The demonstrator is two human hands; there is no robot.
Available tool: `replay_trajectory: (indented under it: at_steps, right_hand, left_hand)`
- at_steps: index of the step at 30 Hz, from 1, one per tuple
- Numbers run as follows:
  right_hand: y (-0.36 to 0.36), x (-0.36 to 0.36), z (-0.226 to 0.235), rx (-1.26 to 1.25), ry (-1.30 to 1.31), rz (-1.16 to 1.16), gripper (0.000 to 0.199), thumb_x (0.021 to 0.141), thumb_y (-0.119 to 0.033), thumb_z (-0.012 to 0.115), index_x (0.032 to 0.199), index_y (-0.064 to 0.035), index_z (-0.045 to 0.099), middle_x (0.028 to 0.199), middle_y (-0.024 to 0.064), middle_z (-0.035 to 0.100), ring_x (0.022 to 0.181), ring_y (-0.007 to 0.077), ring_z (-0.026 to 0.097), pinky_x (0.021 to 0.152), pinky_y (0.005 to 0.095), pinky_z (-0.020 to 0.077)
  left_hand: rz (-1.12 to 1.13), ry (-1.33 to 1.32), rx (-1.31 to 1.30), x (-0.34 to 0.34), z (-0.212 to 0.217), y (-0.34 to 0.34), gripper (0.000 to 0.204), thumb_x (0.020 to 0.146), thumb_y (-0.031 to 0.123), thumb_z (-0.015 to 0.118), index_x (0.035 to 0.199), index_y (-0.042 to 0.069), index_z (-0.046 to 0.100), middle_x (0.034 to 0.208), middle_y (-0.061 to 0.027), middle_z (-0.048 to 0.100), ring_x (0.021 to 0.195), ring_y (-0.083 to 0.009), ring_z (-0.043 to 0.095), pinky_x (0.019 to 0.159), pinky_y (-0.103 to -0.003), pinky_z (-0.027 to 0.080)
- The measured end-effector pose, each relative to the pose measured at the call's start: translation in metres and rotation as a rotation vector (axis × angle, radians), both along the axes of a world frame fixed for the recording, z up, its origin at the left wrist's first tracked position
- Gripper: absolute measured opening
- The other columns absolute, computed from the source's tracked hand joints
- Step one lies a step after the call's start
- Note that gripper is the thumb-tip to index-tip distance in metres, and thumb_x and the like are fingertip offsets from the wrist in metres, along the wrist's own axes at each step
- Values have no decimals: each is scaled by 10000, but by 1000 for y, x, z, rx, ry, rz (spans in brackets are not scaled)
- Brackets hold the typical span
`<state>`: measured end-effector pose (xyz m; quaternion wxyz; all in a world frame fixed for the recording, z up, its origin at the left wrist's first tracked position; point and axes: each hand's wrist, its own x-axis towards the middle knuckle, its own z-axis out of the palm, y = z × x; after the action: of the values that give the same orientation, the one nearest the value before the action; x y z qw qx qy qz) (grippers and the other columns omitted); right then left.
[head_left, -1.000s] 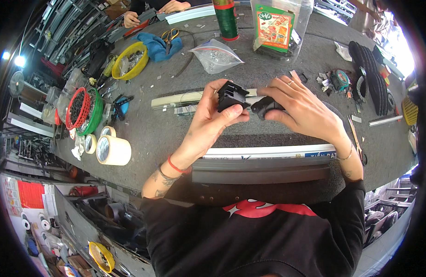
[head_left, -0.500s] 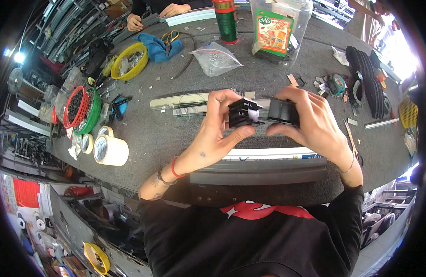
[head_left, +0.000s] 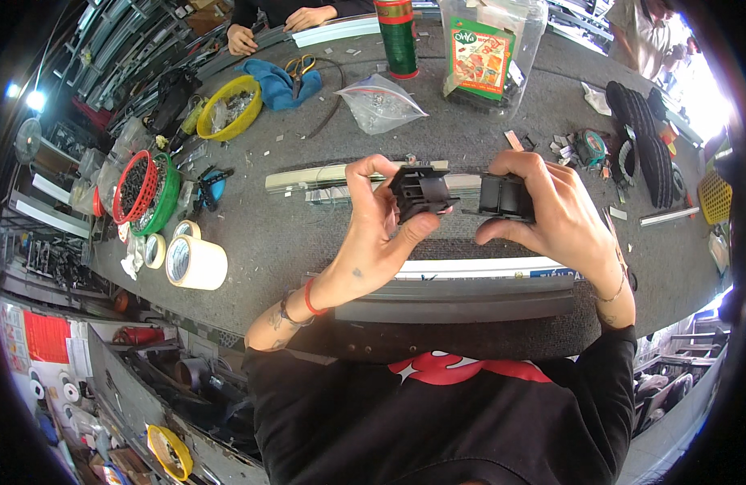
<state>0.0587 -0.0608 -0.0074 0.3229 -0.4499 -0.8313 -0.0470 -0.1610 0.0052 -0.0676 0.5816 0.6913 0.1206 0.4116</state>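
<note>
My left hand (head_left: 381, 218) is clamped on one black plastic block (head_left: 421, 192); its mate (head_left: 506, 196), pinched in my right hand (head_left: 555, 214), sits just apart at three o'clock

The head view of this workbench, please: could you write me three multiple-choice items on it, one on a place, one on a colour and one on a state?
1. Where do the rolls of tape lie?
A. at the person's left
B. at the person's right
C. between the hands

2. What colour is the bowl beside the blue cloth?
A. white
B. yellow
C. black

3. How do the two black plastic parts stand?
A. joined in one hand
B. lying on the bench
C. held apart, one in each hand

Answers:
1 A, the rolls of tape sit near the bench's left edge.
2 B, the bowl next to the blue cloth has a yellow rim.
3 C, the left hand grips one black part, the right hand the other black part, with a gap between.
</note>
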Motion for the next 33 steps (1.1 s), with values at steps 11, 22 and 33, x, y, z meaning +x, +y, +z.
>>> replay_trajectory:
  at_steps: [11, 22, 33]
  right_hand:
    - [9, -14, -13, 41, 89, 78, 596, 691, -368, 760, 1073, -27, 457, 900, 121, 618, 769, 328, 627, 658, 384, 488]
    - [7, -12, -12, 59, 120, 108, 637, 668, -369, 772, 1092, -30, 439, 952, 117, 621, 776, 316, 633, 674, 375, 495]
    - [9, -25, -26, 126, 77, 73, 751, 619, -438, 751, 1143, -18, 414, 924, 135, 578, 759, 329, 611, 672, 388, 482]
  left_hand:
    - [196, 149, 316, 2, -9, -6, 651, 947, 473, 442, 1347, 13, 212, 1220, -128, 409, 1126, -180, 433, 944, -333, 366]
    - [112, -78, 195, 11, -10, 0, 588, 861, 130, 677, 1297, 80, 285, 1303, -188, 431, 1136, -205, 492, 928, -321, 432]
    - [334, 217, 564, 2, -5, 5, 660, 764, 134, 756, 1275, 54, 347, 1184, -168, 451, 1022, -292, 513, 834, -374, 456]
